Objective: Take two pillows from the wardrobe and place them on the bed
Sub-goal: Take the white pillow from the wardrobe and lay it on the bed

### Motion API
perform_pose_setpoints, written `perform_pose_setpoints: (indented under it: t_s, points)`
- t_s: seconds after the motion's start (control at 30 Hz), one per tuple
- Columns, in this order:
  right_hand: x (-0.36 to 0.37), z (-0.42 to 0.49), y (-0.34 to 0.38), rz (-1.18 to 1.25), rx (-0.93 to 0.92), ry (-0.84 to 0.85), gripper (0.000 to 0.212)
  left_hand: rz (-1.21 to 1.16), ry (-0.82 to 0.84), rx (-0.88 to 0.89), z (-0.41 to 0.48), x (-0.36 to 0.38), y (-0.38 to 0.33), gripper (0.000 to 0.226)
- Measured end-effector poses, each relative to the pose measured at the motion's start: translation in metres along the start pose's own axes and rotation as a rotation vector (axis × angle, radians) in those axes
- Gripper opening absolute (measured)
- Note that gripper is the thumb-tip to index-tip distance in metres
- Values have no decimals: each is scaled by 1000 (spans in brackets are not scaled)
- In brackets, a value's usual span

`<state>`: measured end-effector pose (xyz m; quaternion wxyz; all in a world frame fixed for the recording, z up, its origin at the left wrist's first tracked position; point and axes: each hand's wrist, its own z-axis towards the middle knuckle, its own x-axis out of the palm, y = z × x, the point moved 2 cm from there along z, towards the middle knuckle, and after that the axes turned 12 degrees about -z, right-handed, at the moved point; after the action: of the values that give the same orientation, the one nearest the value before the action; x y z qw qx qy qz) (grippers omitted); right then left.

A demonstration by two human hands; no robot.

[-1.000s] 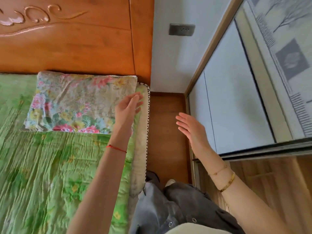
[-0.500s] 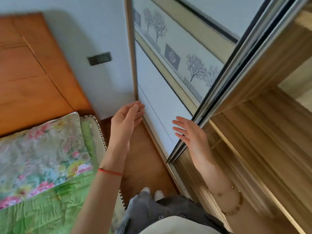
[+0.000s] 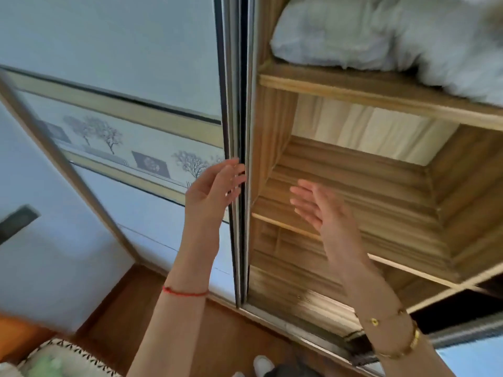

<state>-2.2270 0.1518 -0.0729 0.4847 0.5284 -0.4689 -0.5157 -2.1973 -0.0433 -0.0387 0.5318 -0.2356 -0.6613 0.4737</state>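
The open wardrobe of light wood fills the right half of the view. On its upper shelf lies pale grey-white bedding or a pillow, partly cut off by the top edge. My left hand is raised with straight fingers in front of the sliding door's dark edge; whether it touches the edge is unclear. Raised before the empty middle compartment, my right hand is open with its palm facing left. Both hands hold nothing. The bed's corner shows at the bottom left.
A sliding door panel with a tree print band covers the wardrobe's left part. A wall with a dark socket is at the left. Wooden floor lies between bed and wardrobe, my shoe below.
The view has swung from the bed and its floral pillow up to the open wardrobe. Both empty hands have risen toward the shelves.
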Motion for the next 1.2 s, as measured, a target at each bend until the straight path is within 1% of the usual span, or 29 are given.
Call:
perform_pose_setpoints:
  t_s: [0.13,0.27,0.37,0.43,0.53,0.63,0.67,0.77,0.87,0.93,0.97,1.03,1.1,1.17,1.2]
  points:
    - [-16,-5,30,41,-69,-137,34,12,135,27,10,33,-18,19]
    - [-32,-10,63,42,-139,-209,33,25,246,90,16,67,-41,22]
    - [-49,-11,88,37,-198,-264,31,-4,293,92,22,96,-54,21]
    - [-64,-11,104,29,-235,-319,29,-22,315,83,29,118,-62,25]
    - [-89,-3,123,33,-251,-393,26,-49,344,26,47,149,-68,29]
    - [-118,9,137,71,-239,-432,26,-100,361,-70,67,183,-67,16]
    - [-128,14,141,96,-229,-437,27,-118,353,-99,74,194,-66,18]
    - [-153,28,151,185,-190,-441,32,-113,331,-165,91,227,-60,39]
    - [-171,40,159,292,-125,-421,46,-87,296,-234,101,255,-52,46]
    - [-181,46,162,387,-53,-384,56,-110,251,-278,106,269,-47,55]
    - [-186,48,163,442,-12,-356,60,-125,230,-299,108,275,-45,54]
    - [-193,50,163,574,65,-290,68,-148,191,-354,111,284,-42,44]
    - [-199,48,163,717,109,-232,69,-197,151,-424,113,286,-37,39]
    - [-208,49,161,810,134,-187,68,-272,136,-487,112,289,-32,39]
    - [-212,49,161,840,148,-168,72,-318,142,-518,112,290,-30,44]
